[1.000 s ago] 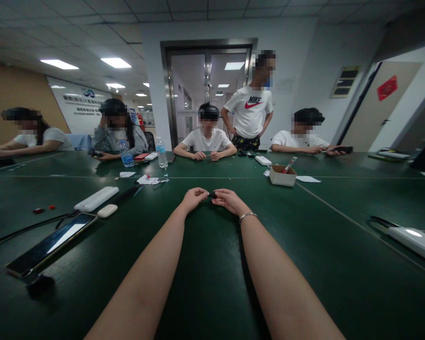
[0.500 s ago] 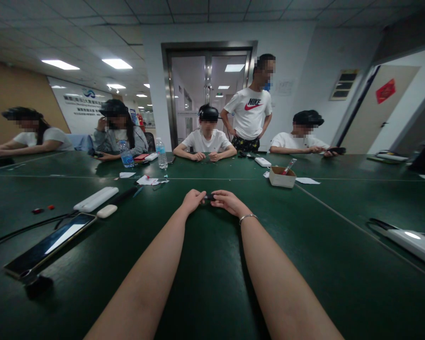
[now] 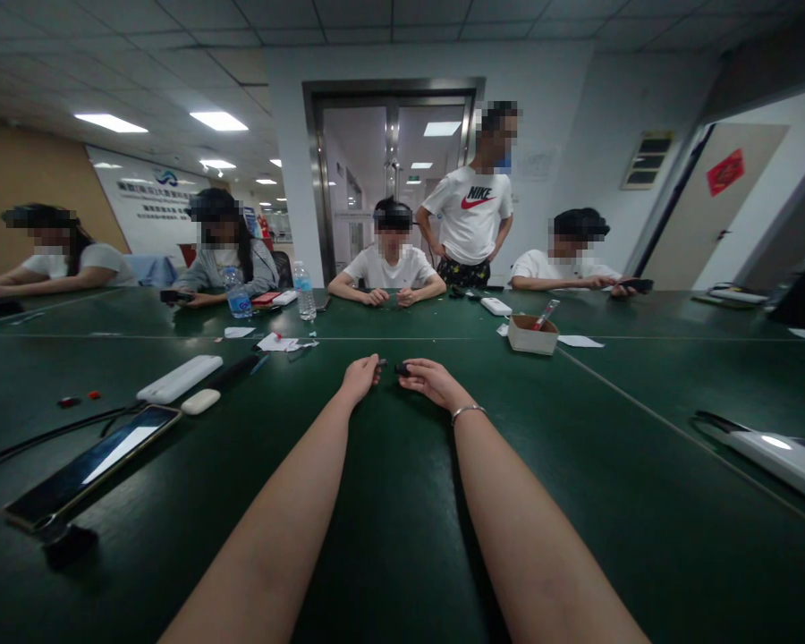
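Note:
Both my arms reach forward over the dark green table [image 3: 402, 501]. In the fingertips of my left hand [image 3: 360, 380] is a small greyish piece [image 3: 382, 362], too small to name. My right hand [image 3: 436, 382], with a silver bracelet [image 3: 468, 410] at its wrist, pinches a small black piece [image 3: 401, 368]. A narrow gap separates the two pieces. Both hands are closed, and the fingers hide most of what they hold.
At left lie a phone [image 3: 94, 470], a white bar-shaped device [image 3: 180, 379] and a small white case [image 3: 200, 402]. Ahead stand water bottles [image 3: 304, 293] and an open box [image 3: 532, 336]. Several people sit opposite; one person [image 3: 473, 215] stands. A white device [image 3: 771, 452] lies right.
The black piece, earlier between both hands' fingertips, is now apart from my left hand, which has drawn slightly left with the greyish piece. My right hand has hardly moved.

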`<state>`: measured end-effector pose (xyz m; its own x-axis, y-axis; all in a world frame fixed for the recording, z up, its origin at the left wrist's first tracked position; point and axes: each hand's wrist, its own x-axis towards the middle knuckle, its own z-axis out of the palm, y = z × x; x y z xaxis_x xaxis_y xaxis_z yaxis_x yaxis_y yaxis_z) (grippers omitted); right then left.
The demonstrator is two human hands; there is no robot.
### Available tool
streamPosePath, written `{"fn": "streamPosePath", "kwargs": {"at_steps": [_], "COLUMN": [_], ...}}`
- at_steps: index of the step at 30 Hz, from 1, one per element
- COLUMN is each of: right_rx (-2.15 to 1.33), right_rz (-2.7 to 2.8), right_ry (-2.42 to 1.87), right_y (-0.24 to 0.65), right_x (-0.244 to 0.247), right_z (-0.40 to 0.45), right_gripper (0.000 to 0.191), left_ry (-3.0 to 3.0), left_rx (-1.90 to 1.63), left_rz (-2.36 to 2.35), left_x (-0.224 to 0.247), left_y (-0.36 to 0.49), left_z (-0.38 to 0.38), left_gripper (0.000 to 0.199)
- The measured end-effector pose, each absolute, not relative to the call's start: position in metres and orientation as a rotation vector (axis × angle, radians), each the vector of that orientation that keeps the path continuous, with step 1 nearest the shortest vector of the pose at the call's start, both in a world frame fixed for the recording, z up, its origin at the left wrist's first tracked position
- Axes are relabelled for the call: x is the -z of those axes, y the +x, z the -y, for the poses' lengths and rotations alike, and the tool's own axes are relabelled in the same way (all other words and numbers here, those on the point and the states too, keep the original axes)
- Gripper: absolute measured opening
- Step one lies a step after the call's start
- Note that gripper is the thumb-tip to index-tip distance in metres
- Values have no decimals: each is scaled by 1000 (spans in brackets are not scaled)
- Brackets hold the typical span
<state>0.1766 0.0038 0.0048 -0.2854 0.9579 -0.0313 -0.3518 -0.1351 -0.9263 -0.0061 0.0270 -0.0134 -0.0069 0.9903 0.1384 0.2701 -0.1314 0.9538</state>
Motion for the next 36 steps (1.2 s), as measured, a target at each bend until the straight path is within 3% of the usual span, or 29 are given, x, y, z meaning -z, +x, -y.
{"fn": "streamPosePath", "kwargs": {"at_steps": [36], "right_rx": [-1619], "right_rz": [1158], "right_ry": [-851], "right_y": [178], "right_x": [-1], "right_z": [-6], "right_gripper": [18], "left_ry": [1953], "left_rx": [-998], "left_rz": [-1481], "left_x": [11], "left_y": [-3], "left_z": [-17], "left_gripper": [51]}}
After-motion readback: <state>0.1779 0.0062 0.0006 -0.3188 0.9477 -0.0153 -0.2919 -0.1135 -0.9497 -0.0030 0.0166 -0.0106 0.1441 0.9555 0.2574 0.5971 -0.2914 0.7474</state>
